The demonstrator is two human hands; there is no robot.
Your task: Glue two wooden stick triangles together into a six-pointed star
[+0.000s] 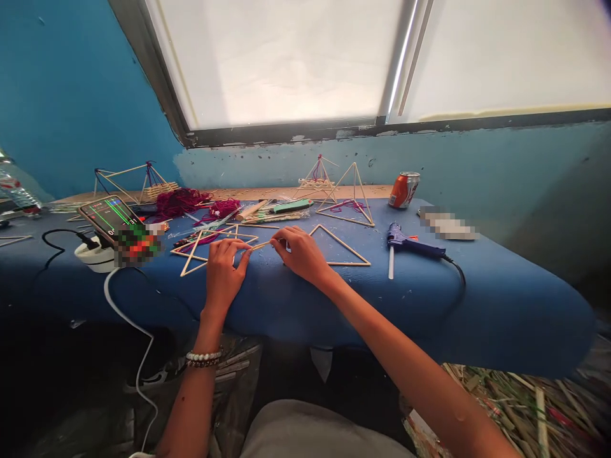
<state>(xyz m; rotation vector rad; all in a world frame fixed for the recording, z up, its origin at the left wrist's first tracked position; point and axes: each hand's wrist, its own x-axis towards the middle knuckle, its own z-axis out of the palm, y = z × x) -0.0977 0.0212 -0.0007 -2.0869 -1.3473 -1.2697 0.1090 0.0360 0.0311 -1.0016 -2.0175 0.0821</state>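
My left hand (pixel 224 267) and my right hand (pixel 300 253) rest on the blue table (pixel 429 299) and pinch the two ends of a thin wooden stick (pixel 261 244) between them. Under my left hand lie flat triangles of sticks (pixel 200 249). A single flat stick triangle (pixel 340 247) lies just right of my right hand. Both hands have their fingertips closed on the stick.
A blue glue gun (pixel 414 243) with its cord lies to the right, an orange can (pixel 403 189) behind it. Stick pyramids (pixel 347 197) stand at the back, with red yarn (pixel 184 202), a phone (pixel 111 216) on a stand, and a bottle (pixel 14 184) at left.
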